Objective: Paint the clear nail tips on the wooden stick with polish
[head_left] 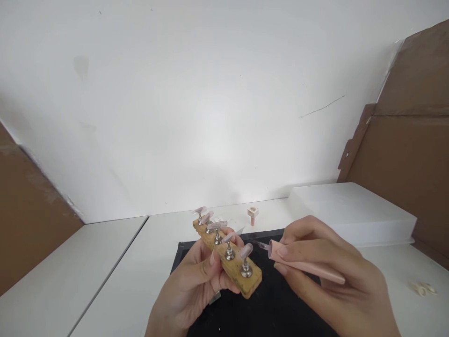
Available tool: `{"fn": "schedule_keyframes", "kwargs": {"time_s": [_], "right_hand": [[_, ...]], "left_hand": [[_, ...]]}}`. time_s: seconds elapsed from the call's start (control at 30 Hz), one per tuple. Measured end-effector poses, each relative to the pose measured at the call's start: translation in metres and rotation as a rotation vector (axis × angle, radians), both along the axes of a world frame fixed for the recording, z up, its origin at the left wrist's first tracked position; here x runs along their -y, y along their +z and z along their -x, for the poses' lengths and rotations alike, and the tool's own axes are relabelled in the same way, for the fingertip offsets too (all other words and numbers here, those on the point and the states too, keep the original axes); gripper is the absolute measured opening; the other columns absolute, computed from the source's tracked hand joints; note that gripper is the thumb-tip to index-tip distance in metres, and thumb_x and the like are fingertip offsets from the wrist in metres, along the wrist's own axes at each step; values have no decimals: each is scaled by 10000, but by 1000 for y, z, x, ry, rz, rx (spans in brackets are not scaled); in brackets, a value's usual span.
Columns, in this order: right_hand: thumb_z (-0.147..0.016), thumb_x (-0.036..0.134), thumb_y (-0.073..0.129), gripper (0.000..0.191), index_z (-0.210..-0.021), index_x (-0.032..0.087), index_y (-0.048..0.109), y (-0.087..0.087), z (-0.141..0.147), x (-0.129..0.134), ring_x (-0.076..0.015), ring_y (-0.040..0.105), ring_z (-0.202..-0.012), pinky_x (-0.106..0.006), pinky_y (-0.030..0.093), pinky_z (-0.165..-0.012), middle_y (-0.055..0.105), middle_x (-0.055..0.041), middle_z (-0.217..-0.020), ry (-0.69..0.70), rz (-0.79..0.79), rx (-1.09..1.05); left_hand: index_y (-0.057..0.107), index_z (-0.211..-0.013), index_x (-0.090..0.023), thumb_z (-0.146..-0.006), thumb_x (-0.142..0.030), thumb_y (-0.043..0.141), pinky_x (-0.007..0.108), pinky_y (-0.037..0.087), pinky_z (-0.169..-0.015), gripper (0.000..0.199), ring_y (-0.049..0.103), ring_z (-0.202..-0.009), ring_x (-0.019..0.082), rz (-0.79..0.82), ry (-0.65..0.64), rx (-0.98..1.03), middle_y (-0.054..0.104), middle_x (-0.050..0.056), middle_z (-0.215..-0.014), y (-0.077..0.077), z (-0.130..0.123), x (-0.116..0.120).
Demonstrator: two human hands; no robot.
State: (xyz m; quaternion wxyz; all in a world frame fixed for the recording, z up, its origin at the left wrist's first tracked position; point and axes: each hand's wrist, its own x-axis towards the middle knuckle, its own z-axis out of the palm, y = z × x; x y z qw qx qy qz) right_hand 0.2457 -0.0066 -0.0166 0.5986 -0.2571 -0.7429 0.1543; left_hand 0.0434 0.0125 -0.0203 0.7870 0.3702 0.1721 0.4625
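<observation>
My left hand (196, 276) is closed around a yellowish nail display stand (229, 267), holding it tilted over the black mat. Several small metal posts stand along it, each topped with a pale pink nail tip (246, 251). In my right hand (333, 271) is a pink nail polish brush (305, 264), pinched by its tapered handle between thumb and fingers. Its bristle end points left, a short way from the nearest nail tip and apparently not touching it. A clear object behind the stand is partly hidden by my left hand.
Beneath my hands lies a black mat (252, 313) on a white table (115, 276). A small pink-and-white item (252, 215) stands at the back. At right are a translucent white box (351, 215) and blurred cream rings (423, 289). Brown panels (414, 150) flank the white wall.
</observation>
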Motion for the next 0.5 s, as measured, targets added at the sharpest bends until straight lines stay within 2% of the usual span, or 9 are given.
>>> {"fn": "schedule_keyframes", "kwargs": {"time_s": [0.2, 0.3, 0.37, 0.5], "right_hand": [[-815, -45, 618, 399, -995, 304, 685, -2, 8, 4, -142, 574, -624, -264, 410, -446, 561, 5, -807, -51, -42, -122], [-817, -50, 616, 424, -1008, 323, 677, -1, 9, 4, -139, 557, -577, -260, 386, -407, 547, 7, -797, -4, -24, -86], [-821, -42, 614, 428, -1023, 331, 673, 0, 6, 5, -130, 538, -546, -254, 374, -393, 528, 11, -791, 5, -22, -42], [-832, -32, 594, 363, -983, 288, 674, 1, 0, 4, -104, 496, -513, -235, 376, -394, 497, 18, -777, -53, -60, 59]], "left_hand": [[787, -901, -180, -701, -260, 844, 184, 614, -710, 223, 726, -706, 107, 30, 25, -23, 767, 18, -824, -2, 7, -4], [777, -908, -172, -687, -263, 855, 186, 615, -696, 251, 735, -778, 131, 54, 49, -35, 770, 24, -841, -2, 7, -8], [772, -917, -174, -682, -272, 858, 186, 613, -664, 268, 731, -762, 130, 54, 46, -46, 765, 22, -843, -1, 5, -8], [765, -916, -182, -700, -287, 845, 204, 611, -634, 253, 710, -708, 121, 26, 12, -57, 735, 12, -824, -1, 1, -6]]}}
